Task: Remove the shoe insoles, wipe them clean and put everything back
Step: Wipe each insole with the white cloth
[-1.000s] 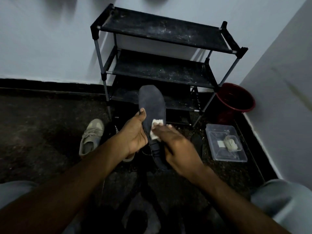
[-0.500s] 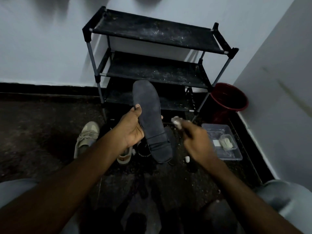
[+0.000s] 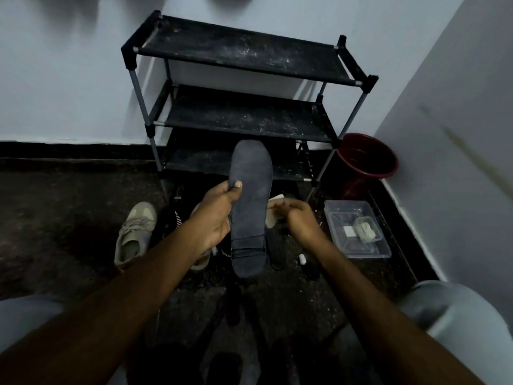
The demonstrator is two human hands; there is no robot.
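Right hand (image 3: 301,218) has come back from the right to the right edge of the insole (image 3: 251,207). Left hand (image 3: 215,218) keeps its grip.

Obscured: the pale wipe (image 3: 271,221) shows only in part. The rest is hidden behind the insole and under the right hand's curled fingers, which hold it at that edge. Dim light makes the items on the floor beneath hard to identify; a dark shoe (image 3: 275,245) is partly visible there.

Insole: dark and flat, held upright in front of the shoe rack (image 3: 244,115), toe end up. Its face shows faint pale scuffing, and creases cross the heel. The left thumb presses on its face, with the fingers wrapped behind the left edge.
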